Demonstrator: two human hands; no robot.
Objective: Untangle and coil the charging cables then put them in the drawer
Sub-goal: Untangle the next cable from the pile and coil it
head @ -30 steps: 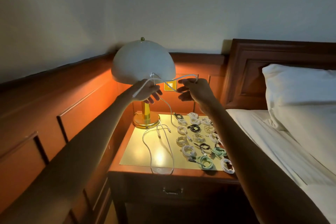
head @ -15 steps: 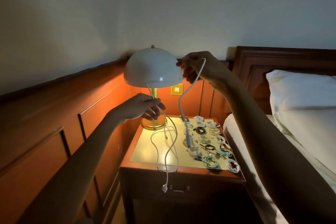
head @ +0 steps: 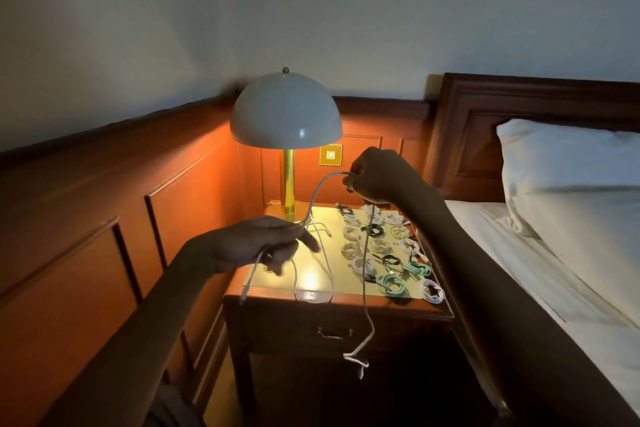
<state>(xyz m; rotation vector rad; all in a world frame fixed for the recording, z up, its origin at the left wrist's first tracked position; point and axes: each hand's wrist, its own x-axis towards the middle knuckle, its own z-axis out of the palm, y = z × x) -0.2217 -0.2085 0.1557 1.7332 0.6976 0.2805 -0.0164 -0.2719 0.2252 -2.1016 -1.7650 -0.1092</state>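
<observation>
Stretching between both hands, the white cable (head: 317,194) runs in a curve from the right hand (head: 379,177) down to the left hand (head: 256,243). The right hand pinches it with curled fingers above the far part of the bench (head: 346,303). The left hand has its fingers curled around it above the near left corner. One end hangs from the left hand, beside the left edge of the bench. The other part drops from the right hand, passes in front of the closed drawer (head: 304,329) and ends lower with a few kinks. A second white cable (head: 327,274) lies loose on the bench top, with its loop at the near edge. To the right of it the coiled cables (head: 377,246), white, black and green, lie in rows. A lit lamp (head: 285,114) stands at the far left corner. A bed (head: 519,253) with a pillow (head: 571,177) is on the right.
</observation>
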